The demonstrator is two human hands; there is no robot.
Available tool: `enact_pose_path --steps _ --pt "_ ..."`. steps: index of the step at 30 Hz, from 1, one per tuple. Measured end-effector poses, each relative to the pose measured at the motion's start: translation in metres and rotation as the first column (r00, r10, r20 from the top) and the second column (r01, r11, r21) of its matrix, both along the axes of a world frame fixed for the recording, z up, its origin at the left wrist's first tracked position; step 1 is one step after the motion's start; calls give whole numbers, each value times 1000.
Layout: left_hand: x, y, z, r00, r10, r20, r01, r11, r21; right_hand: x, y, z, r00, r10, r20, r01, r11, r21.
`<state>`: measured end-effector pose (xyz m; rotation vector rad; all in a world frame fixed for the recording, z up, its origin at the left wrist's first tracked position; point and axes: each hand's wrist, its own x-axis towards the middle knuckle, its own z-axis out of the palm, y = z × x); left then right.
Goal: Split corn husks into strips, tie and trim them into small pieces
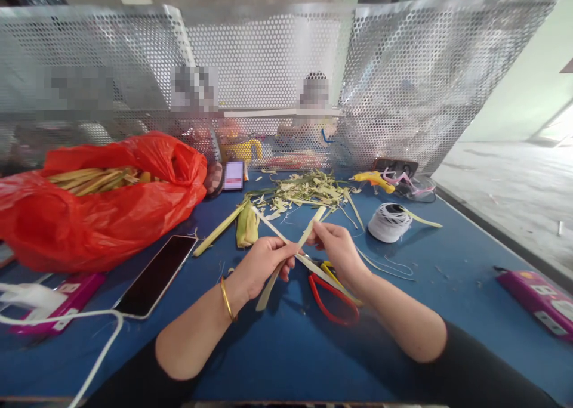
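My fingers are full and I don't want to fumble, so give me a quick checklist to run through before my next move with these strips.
1. Left hand pinching the pale strips near their crossing: ok.
2. Right hand holding one strip near its upper end: ok.
3. Scissors clear of the strips: not ok; a strip passes over the handles.
4. Scissor blades closed: cannot tell; the hands and strips hide them.
5. Thread roll apart from the hands: ok, on the table beyond the right hand.
6. Glue gun cool: cannot tell from a picture.
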<state>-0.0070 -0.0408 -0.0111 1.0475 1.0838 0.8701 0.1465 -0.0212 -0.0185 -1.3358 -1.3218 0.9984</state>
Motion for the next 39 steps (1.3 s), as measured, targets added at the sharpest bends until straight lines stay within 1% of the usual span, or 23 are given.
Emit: enact_pose_path --steps 1,3,4,5,6,7,8,10,11,12,14,17,20,22,25,27,28,30,31,33,35,36,39 --pt "-1 0 0 1000 -6 26 6 1000 -8 4 1 3 995 -51 86 44 996 74" --pt "-1 0 0 998 -24 53 25 1000 -13 11 2 11 947 -185 261 107 952 286" --pt "0 -1 1 998 -36 48 37 999 -13 13 1 15 924 -205 324 75 926 371" --pt "1 -1 1 998 -50 32 50 999 -13 14 0 18 908 -188 374 14 906 423" --pt "2 -2 1 998 -66 10 66 998 -12 13 -2 20 901 -127 415 -72 899 432" --pt "3 -3 1 997 -80 -12 80 997 -10 12 -3 21 896 -32 442 -162 904 395" --pt "5 -4 1 995 -90 -32 90 996 -6 10 -5 21 893 75 444 -238 916 323" --pt "8 -6 1 993 -99 -61 99 995 4 5 -8 18 899 262 352 -327 935 138" --pt "8 -7 0 992 -102 -73 103 995 11 3 -9 16 908 319 271 -346 937 58" --pt "9 -8 -1 991 -104 -88 106 994 18 1 -10 14 919 347 187 -353 936 1" --pt "10 -8 -3 987 -115 -115 119 992 30 -3 -12 10 934 352 63 -350 936 -33" --pt "9 -8 -5 984 -123 -126 130 990 51 -6 -14 6 944 327 -31 -328 945 -19" --pt "9 -8 -4 985 -123 -119 132 989 70 -8 -14 3 960 269 -74 -271 962 -18" --pt "9 -9 -3 987 -124 -97 130 990 54 -8 -13 2 972 235 -23 -234 972 15" --pt "9 -8 -1 995 -93 -36 93 996 -1 -3 -9 5 965 156 211 -197 963 187" --pt "6 -6 0 999 -35 38 36 999 -35 4 -5 11 924 57 378 -180 937 299" --pt "5 -4 1 997 4 81 0 999 -50 7 -4 14 895 13 446 -175 930 324" --pt "0 -1 3 984 89 152 -78 994 -76 14 -1 19 834 -6 552 -186 939 291" --pt "-2 1 5 978 124 171 -111 991 -80 16 -1 21 807 27 590 -210 947 244" --pt "-4 4 6 970 165 179 -155 986 -67 18 -1 23 761 171 625 -309 944 118" --pt "-5 5 5 969 184 164 -179 983 -44 16 -3 22 714 330 618 -438 899 25" --pt "-4 5 4 969 194 151 -192 981 -29 14 -5 22 690 385 613 -494 870 9" --pt "-1 6 -1 968 225 113 -229 973 23 10 -11 24 615 471 632 -624 781 24"
